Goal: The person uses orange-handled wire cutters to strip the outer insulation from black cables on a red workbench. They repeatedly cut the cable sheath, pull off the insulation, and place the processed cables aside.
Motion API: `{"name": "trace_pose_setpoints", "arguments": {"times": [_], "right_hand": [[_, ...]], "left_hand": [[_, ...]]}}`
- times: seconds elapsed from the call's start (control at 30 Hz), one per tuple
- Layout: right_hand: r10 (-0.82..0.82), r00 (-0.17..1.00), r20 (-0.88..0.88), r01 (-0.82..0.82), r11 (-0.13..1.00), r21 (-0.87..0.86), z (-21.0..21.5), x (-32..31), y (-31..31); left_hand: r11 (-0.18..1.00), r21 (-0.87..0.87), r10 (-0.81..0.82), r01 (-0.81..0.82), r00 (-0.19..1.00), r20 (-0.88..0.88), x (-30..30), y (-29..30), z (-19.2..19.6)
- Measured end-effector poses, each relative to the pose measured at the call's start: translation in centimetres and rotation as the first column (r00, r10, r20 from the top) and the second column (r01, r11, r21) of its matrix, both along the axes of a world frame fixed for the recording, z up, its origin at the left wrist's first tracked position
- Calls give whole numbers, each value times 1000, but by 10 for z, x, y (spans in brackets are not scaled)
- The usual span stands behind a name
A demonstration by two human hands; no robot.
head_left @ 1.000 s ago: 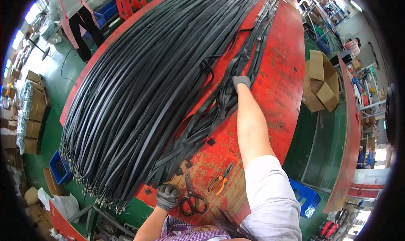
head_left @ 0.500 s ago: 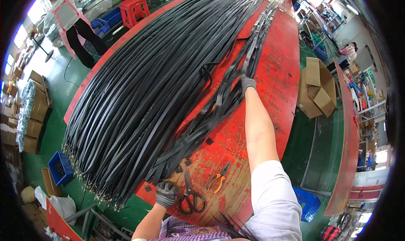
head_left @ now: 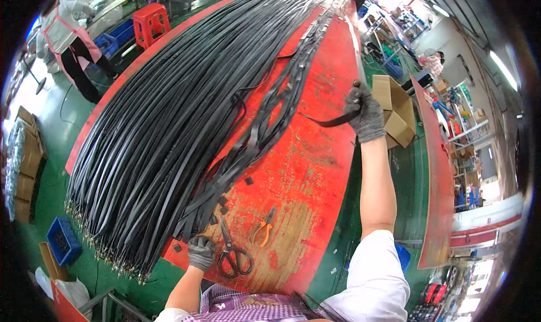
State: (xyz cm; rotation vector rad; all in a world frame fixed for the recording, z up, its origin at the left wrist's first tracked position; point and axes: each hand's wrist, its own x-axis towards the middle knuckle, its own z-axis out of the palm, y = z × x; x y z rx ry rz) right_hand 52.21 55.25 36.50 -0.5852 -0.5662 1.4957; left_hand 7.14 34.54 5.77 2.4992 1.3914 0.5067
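a thin black strap (head_left: pixel 329 121) is gripped by the closed right hand (head_left: pixel 365 112) at 2 o'clock, over the red worktop (head_left: pixel 315 170). its near end is pinched by the left hand (head_left: pixel 200 252) at 7 o'clock. the strap could be snagged on the strap pile (head_left: pixel 169 136) and slip free.

Strap bundle (head_left: pixel 186 113) runs off frame at 12 o'clock; far ends unseen. Strap (head_left: pixel 329 121) end hidden inside right hand (head_left: pixel 365 112).

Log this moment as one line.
right hand: grips strap, lifted | left hand: pins strap ends on red table | scissors, pliers: idle
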Motion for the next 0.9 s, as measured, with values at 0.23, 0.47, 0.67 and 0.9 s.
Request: {"name": "trace_pose_setpoints", "arguments": {"times": [0.23,0.47,0.67,0.9], "right_hand": [[-199,979,40,195,864,-464,-111,-16,-52],[11,921,390,255,739,-623,-249,-99,-211],[475,397,785,623,488,-611,-331,-177,-337],[780,-133,612,804,446,-393,-288,-272,-399]], "left_hand": [[999,42,0,1,1000,-29,0,-3,6],[1000,14,-4,4,1000,-15,-7,-9,-4],[998,60,-3,5,1000,-31,-1,-12,3],[995,77,-59,67,994,-95,-9,-16,-9]]}}
